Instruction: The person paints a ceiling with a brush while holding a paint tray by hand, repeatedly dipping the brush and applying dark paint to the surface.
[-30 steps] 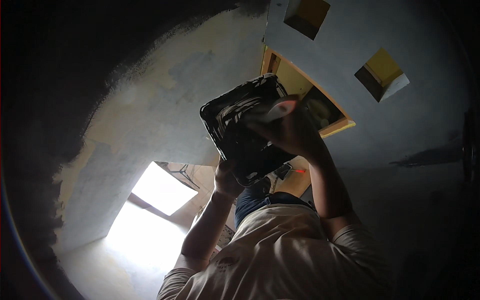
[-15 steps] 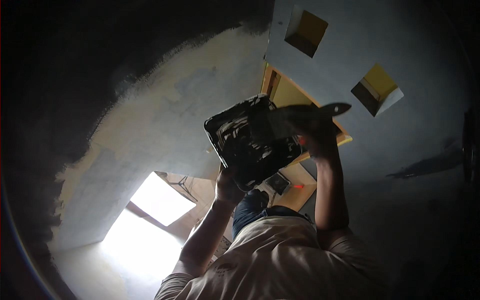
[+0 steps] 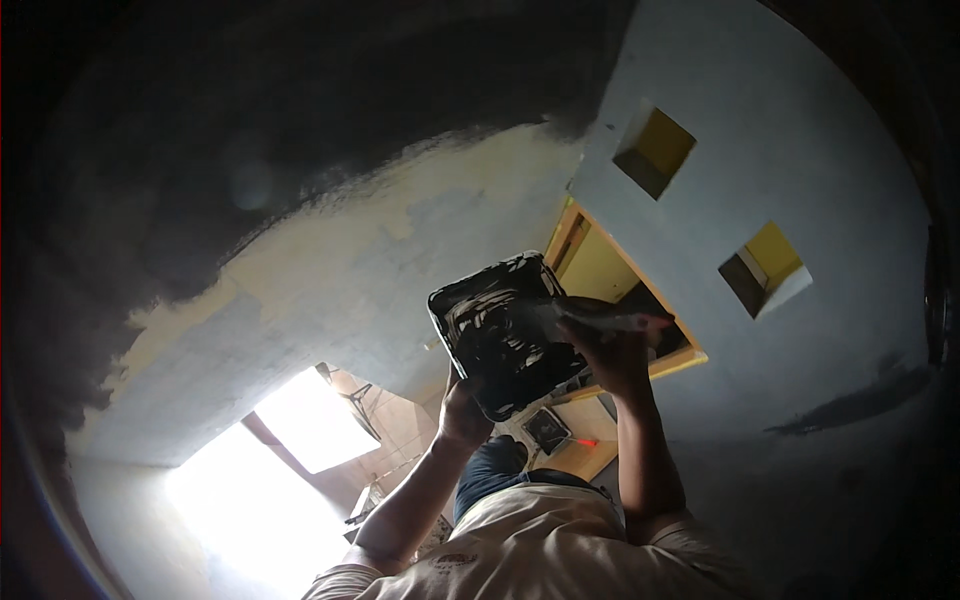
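Left hand (image 3: pixel 464 412) clasps the dark, streaked tray (image 3: pixel 450 320) at its lower-left edge, apparently steadying it, while right hand (image 3: pixel 620 358) grips the brush (image 3: pixel 605 314), bristle end over the tray.

Blur softens the brush (image 3: pixel 603 316) in the right grip (image 3: pixel 618 362), its far end lost against the dark tray (image 3: pixel 515 385), which hides fingers of the left grip (image 3: pixel 464 414), while the lower edge crops the pale shirt (image 3: pixel 550 535), its chest print (image 3: pixel 458 561) too small to read, and glare erases detail in the bright patch (image 3: pixel 255 500).
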A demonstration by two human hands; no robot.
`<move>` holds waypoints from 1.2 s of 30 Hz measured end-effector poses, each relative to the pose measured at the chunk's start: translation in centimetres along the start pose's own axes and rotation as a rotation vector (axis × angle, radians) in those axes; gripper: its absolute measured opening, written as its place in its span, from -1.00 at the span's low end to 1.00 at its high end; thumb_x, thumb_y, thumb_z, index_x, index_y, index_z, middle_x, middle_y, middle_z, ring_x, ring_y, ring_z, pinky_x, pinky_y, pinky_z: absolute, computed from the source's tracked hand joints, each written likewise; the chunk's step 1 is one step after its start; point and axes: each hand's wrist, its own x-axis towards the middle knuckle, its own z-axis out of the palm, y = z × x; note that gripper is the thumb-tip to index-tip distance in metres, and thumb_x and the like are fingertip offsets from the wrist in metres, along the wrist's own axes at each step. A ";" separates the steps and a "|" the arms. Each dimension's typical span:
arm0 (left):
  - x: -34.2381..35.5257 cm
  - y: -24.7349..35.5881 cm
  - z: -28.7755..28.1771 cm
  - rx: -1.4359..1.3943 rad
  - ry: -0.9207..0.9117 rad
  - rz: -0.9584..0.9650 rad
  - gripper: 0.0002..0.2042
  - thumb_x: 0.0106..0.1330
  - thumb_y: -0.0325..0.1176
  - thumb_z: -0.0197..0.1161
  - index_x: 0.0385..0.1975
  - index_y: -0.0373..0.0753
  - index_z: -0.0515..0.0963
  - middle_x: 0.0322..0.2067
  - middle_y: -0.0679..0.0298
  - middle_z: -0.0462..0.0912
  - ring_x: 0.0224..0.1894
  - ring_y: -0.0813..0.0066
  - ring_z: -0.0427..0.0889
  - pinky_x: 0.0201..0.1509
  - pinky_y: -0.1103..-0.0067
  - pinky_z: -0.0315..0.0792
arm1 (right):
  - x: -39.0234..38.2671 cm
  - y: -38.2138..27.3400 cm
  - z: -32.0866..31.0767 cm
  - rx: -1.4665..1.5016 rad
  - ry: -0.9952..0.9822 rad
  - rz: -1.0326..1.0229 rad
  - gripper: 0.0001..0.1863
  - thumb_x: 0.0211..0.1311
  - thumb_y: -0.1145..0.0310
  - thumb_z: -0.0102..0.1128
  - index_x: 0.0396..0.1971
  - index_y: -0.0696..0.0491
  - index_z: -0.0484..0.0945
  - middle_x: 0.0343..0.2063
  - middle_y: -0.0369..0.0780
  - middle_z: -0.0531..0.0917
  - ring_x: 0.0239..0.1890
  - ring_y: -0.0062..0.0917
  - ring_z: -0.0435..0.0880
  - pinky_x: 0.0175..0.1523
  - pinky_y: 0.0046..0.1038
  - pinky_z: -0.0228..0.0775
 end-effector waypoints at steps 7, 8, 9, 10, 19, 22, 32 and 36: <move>-0.6 1.4 -0.2 0.031 0.008 0.124 -0.36 0.32 -0.32 0.31 0.41 -0.24 0.29 0.25 0.06 0.53 0.26 0.09 0.57 0.33 0.19 0.52 | 0.2 -1.1 3.3 -0.040 -0.131 -0.073 -0.75 0.21 0.44 0.49 -0.12 0.15 0.74 -0.17 -0.20 0.82 -0.15 -0.53 0.81 0.01 -0.48 0.63; -0.7 1.6 -0.2 0.043 0.000 0.138 -0.35 0.32 -0.34 0.30 0.42 -0.23 0.27 0.25 0.05 0.53 0.26 0.09 0.57 0.32 0.19 0.53 | 0.3 -1.4 3.8 -0.020 -0.153 -0.074 -0.77 0.23 0.44 0.49 -0.13 0.14 0.75 -0.17 -0.21 0.82 -0.16 -0.52 0.81 0.01 -0.48 0.63; -1.0 2.1 -0.1 0.025 -0.002 0.135 -0.34 0.31 -0.35 0.29 0.44 -0.22 0.25 0.25 0.05 0.52 0.26 0.09 0.57 0.31 0.20 0.54 | 0.3 -1.7 4.4 -0.004 -0.178 -0.062 -0.79 0.24 0.45 0.48 -0.14 0.13 0.75 -0.18 -0.21 0.82 -0.16 -0.51 0.81 0.01 -0.48 0.64; -1.2 2.5 -0.1 0.059 0.013 0.141 -0.32 0.31 -0.37 0.29 0.45 -0.20 0.23 0.25 0.05 0.51 0.25 0.09 0.58 0.30 0.20 0.56 | 0.5 -2.0 4.9 -0.046 -0.217 -0.131 -0.79 0.24 0.44 0.48 -0.14 0.12 0.76 -0.18 -0.21 0.82 -0.16 -0.50 0.81 0.01 -0.49 0.64; -3.8 3.1 -3.7 0.009 0.197 0.044 -0.29 0.36 -0.51 0.23 0.51 -0.15 0.13 0.30 0.08 0.50 0.32 0.22 0.51 0.35 0.29 0.46 | 1.4 -1.9 8.5 -0.349 -0.337 -0.677 -0.76 0.10 0.53 0.49 -0.18 0.02 0.80 -0.18 -0.25 0.78 -0.12 -0.31 0.72 0.03 -0.25 0.55; -3.1 1.4 -7.4 0.079 0.157 0.151 -0.32 0.41 -0.48 0.24 0.51 -0.15 0.12 0.26 0.10 0.53 0.27 0.24 0.56 0.27 0.32 0.53 | 1.1 -1.2 9.6 -0.300 -0.342 -0.729 -0.76 0.15 0.50 0.49 -0.16 -0.02 0.80 -0.16 -0.29 0.78 -0.09 -0.36 0.68 0.09 -0.25 0.43; -3.8 0.3 -5.6 -0.006 0.115 0.260 -0.29 0.45 -0.42 0.19 0.56 -0.11 0.03 0.24 0.01 0.55 0.18 0.19 0.65 0.23 0.29 0.58 | 3.4 -0.2 10.4 -0.231 -0.473 -0.741 -0.82 0.24 0.49 0.42 -0.17 -0.02 0.81 -0.22 -0.27 0.81 -0.28 -0.35 0.68 -0.12 -0.27 0.39; -4.6 1.3 -2.5 0.028 0.127 0.314 -0.31 0.46 -0.42 0.18 0.55 -0.11 0.05 0.23 0.02 0.55 0.16 0.19 0.66 0.20 0.30 0.60 | 3.9 -0.1 10.9 -0.323 -0.507 -0.668 -0.84 0.22 0.44 0.43 -0.19 -0.03 0.81 -0.35 -0.23 0.75 -0.36 -0.29 0.63 -0.19 -0.19 0.35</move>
